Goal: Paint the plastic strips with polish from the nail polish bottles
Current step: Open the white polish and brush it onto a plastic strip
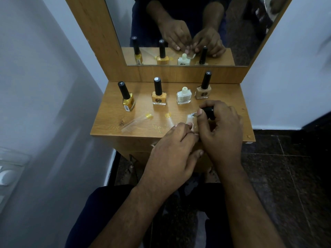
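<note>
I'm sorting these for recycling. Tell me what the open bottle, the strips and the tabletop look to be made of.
Open bottle: probably clear glass, glossy, with white polish showing through.
Strips: thin clear plastic film, shiny; light glares off them and the wood shows through.
Tabletop: wood or wood-look laminate, matte, with printed-looking grain and knots; which one, I cannot tell.

Head view: worn on the person's head, looking forward and down, close over the wooden table [114,120].
Facing: toward the mirror [179,24].
Other views: only this one.

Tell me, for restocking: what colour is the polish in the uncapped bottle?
White, seen in the head view: the uncapped bottle.
</note>
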The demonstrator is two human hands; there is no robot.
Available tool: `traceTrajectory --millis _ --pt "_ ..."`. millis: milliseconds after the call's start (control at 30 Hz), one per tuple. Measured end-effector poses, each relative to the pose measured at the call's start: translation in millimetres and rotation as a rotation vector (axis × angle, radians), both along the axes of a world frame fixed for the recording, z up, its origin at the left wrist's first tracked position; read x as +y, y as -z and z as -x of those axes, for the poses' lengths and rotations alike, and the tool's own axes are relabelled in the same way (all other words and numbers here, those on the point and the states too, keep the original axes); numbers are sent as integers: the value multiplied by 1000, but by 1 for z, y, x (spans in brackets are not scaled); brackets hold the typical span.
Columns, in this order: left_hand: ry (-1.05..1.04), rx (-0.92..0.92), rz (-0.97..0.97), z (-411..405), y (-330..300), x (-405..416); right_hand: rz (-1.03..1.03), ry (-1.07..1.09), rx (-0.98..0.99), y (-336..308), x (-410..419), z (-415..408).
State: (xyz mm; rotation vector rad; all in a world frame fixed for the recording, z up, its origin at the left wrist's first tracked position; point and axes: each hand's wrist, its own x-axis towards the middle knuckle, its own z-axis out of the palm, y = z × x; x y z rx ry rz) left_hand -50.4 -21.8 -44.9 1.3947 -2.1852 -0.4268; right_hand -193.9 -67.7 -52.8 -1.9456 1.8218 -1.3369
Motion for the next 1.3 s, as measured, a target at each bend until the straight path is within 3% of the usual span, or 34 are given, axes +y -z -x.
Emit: traceTrajectory --millis 133,300,467,1100,1300 --pt "-6 -25 1 0 0 0 55 -21 -128 0 2 1" --pt "-3 -27 -5 0 0 0 24 -38 -44 0 1 1" --pt "-4 -66 2 1 -4 2 69 -24 -184 1 1 2" --pt "10 -75 69 -4 -9 -4 72 -60 -287 -3 1 3" --pt "-66 17 91 -5 -15 -5 70 -70 -288 -5 2 5"
